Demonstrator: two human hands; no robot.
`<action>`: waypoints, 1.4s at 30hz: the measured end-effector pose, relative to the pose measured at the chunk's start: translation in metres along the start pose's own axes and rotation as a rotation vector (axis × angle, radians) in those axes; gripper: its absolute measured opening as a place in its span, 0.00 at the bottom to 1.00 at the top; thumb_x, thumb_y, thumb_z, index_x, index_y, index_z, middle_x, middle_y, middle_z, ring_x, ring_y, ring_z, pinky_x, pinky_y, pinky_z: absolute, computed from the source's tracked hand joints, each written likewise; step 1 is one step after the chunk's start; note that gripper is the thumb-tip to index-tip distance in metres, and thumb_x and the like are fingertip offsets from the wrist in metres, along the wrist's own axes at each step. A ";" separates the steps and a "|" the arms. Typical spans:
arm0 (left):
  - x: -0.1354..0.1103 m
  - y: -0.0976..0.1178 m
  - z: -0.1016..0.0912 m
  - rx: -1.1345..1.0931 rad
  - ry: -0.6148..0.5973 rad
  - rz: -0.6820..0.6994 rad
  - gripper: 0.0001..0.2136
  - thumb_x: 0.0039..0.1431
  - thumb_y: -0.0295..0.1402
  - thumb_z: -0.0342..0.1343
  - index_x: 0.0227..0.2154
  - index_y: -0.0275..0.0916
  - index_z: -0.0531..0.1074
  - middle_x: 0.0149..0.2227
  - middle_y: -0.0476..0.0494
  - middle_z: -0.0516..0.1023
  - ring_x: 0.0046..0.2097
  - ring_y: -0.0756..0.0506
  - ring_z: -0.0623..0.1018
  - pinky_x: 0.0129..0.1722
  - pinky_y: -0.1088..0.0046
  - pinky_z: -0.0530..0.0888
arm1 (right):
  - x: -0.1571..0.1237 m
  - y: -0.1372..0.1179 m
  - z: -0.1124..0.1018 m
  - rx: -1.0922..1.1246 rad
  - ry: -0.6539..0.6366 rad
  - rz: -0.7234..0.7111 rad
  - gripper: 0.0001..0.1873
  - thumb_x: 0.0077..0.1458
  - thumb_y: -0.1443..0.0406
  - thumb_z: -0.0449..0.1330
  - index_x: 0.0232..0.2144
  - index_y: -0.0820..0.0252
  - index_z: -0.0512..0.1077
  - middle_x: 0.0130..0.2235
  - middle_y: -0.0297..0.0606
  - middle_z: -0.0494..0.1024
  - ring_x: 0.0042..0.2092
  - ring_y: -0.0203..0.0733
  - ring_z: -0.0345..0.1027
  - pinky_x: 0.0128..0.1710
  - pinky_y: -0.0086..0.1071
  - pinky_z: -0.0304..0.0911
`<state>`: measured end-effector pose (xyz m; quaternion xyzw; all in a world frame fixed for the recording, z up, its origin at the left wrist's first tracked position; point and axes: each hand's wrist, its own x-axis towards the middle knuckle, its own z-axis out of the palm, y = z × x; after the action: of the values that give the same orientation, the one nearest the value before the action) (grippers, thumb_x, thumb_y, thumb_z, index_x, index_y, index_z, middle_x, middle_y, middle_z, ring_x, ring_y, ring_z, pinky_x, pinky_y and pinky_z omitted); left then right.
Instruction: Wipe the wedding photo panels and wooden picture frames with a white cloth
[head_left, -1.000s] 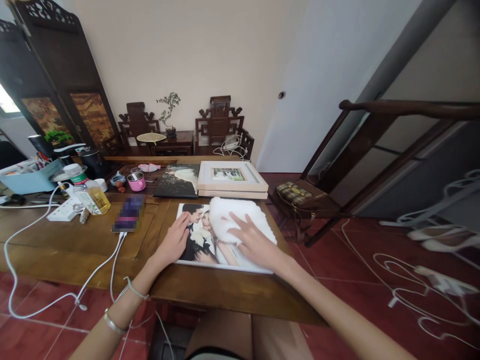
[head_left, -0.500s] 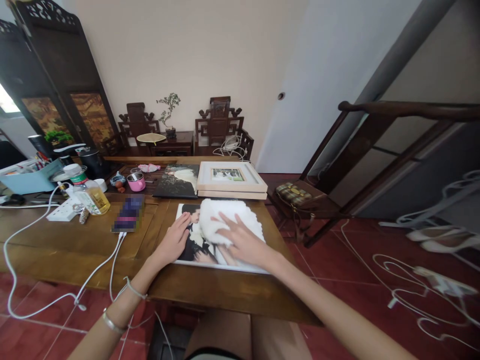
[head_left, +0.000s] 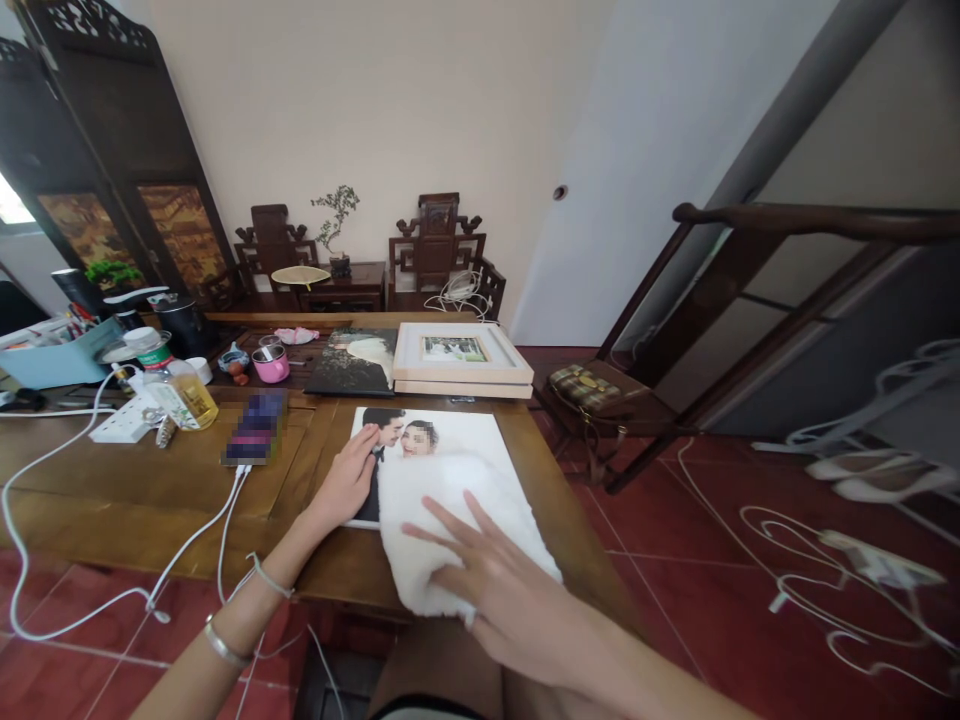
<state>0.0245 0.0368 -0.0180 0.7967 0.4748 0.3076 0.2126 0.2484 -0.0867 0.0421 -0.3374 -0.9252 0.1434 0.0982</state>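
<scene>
A wedding photo panel (head_left: 491, 440) of a couple lies flat near the table's front edge. My left hand (head_left: 349, 475) rests on its left side, fingers stretched out and close together, holding nothing. My right hand (head_left: 487, 570) holds a fluffy white cloth (head_left: 465, 490) against the panel's lower part, with its fingers spread over the top of the cloth. The cloth covers much of the panel's lower half and hangs past the near edge. Whether the thumb pinches the cloth is hard to see.
Behind the panel are stacked light-wood picture frames (head_left: 517, 365) and a dark photo panel (head_left: 337, 375). A phone (head_left: 255, 430) with white cables, an oil-coloured bottle (head_left: 187, 395), a pink cup (head_left: 271, 365) and a blue box (head_left: 67, 360) stand left. A wooden chair (head_left: 645, 410) with a bag is right.
My right hand has pulled the white cloth toward me, from the panel's upper part to its near edge, uncovering the pictured faces. My left hand has stayed in place.
</scene>
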 end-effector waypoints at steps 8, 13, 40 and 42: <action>-0.001 0.000 -0.002 0.039 -0.039 0.016 0.21 0.63 0.33 0.38 0.57 0.38 0.58 0.62 0.40 0.56 0.63 0.44 0.55 0.62 0.57 0.54 | 0.047 0.069 -0.008 -0.100 0.115 0.170 0.27 0.41 0.76 0.48 0.46 0.63 0.68 0.56 0.51 0.64 0.64 0.50 0.37 0.58 0.59 0.34; -0.001 0.000 -0.003 0.009 -0.029 0.023 0.20 0.63 0.34 0.38 0.57 0.39 0.58 0.62 0.41 0.57 0.63 0.45 0.56 0.62 0.58 0.54 | 0.094 0.091 -0.012 -0.140 0.122 0.216 0.25 0.46 0.75 0.48 0.48 0.63 0.66 0.53 0.49 0.69 0.64 0.55 0.35 0.55 0.64 0.35; -0.002 0.024 -0.014 -0.208 0.183 -0.004 0.23 0.64 0.42 0.36 0.57 0.37 0.58 0.61 0.42 0.59 0.62 0.47 0.58 0.62 0.64 0.53 | 0.070 0.028 -0.002 -0.069 0.000 0.027 0.25 0.42 0.75 0.51 0.45 0.56 0.69 0.62 0.38 0.56 0.65 0.55 0.31 0.57 0.65 0.28; -0.003 0.025 -0.015 -0.195 0.186 0.001 0.23 0.65 0.41 0.35 0.57 0.36 0.58 0.61 0.43 0.59 0.62 0.46 0.58 0.62 0.63 0.53 | 0.055 0.016 -0.003 -0.009 -0.032 -0.099 0.25 0.41 0.75 0.52 0.43 0.56 0.70 0.61 0.36 0.58 0.65 0.51 0.30 0.59 0.60 0.24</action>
<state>0.0288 0.0236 0.0080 0.7407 0.4598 0.4248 0.2438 0.2174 -0.0383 0.0446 -0.2894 -0.9428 0.1397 0.0890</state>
